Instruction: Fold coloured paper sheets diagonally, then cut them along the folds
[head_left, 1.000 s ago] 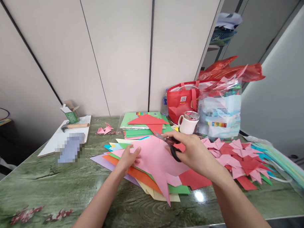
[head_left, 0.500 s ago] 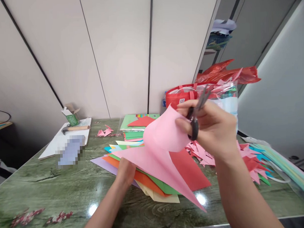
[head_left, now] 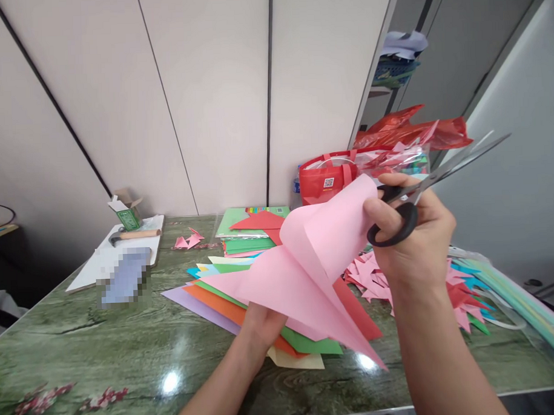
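A large pink sheet of paper (head_left: 279,280) is lifted and bent over, its upper part curling towards the right. My right hand (head_left: 412,245) pinches the sheet's raised edge between thumb and finger. In that same hand sits a pair of scissors (head_left: 457,164), a black handle loop around the thumb and the blades pointing up and right, slightly parted. My left hand (head_left: 263,326) is beneath the pink sheet, palm side up; its fingers are hidden by the paper. Under both lies a fanned stack of coloured sheets, with orange paper (head_left: 217,306), purple paper (head_left: 184,301) and green paper (head_left: 311,340) showing.
Cut pink paper pieces (head_left: 368,277) lie right of the stack, and red ones (head_left: 462,295) farther right. Behind stand packaged paper (head_left: 244,245) and a red bag (head_left: 317,185). A hammer (head_left: 141,234) and small green box (head_left: 129,218) rest on a white board (head_left: 86,271) at left.
My right hand has moved right, pulling the pink sheet's edge along, and the scissors now point right. My left hand has slid right, farther under the sheet.
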The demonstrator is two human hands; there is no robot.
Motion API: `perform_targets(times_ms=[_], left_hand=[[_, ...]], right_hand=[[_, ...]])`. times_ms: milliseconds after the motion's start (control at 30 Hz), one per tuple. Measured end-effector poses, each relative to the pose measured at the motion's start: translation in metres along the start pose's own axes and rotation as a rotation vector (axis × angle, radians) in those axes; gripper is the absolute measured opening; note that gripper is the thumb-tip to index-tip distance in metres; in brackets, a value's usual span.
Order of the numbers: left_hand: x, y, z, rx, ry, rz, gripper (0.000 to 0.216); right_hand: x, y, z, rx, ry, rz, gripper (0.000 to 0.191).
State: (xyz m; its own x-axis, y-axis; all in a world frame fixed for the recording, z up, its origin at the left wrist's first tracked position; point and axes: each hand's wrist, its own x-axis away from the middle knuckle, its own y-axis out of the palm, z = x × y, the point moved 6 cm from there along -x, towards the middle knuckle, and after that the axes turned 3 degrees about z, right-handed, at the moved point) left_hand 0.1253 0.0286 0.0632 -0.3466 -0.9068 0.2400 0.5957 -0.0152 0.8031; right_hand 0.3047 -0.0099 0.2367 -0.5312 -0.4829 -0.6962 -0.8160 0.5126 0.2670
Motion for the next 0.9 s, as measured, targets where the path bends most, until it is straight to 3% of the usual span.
perform_targets(times_ms=[167,300,433,567,633,733,800,900], left_hand=[[-0.003,0.016,0.0,0.023,-0.057,0.033,0.022],[-0.013,0.008,0.018,0.018,0.012,0.138,0.011],[-0.017,-0.007,0.039,-0.026,0.132,0.221,0.014],[-0.019,-0.024,0.038,-0.158,0.154,0.295,0.02],[-0.021,-0.032,0.035,-0.242,0.172,0.318,0.025],[-0.024,-0.039,0.037,-0.371,0.234,0.339,0.025],[-0.025,-0.039,0.042,-0.463,0.268,0.345,0.023],[-0.015,-0.037,0.059,-0.62,0.344,0.369,0.031]], right_hand=[[0.006,0.0,0.006,-0.028,0.034,-0.057,0.029],[0.011,-0.009,0.021,0.043,0.098,-0.085,0.031],[0.022,-0.025,0.054,0.17,0.257,-0.129,0.034],[0.041,-0.037,0.101,0.287,0.466,-0.285,0.043],[0.049,-0.042,0.113,0.408,0.464,-0.341,0.043],[0.056,-0.05,0.107,0.64,0.349,-0.257,0.038],[0.069,-0.044,0.102,0.599,0.393,-0.256,0.037],[0.105,-0.014,0.104,0.414,0.564,-0.525,0.035]])
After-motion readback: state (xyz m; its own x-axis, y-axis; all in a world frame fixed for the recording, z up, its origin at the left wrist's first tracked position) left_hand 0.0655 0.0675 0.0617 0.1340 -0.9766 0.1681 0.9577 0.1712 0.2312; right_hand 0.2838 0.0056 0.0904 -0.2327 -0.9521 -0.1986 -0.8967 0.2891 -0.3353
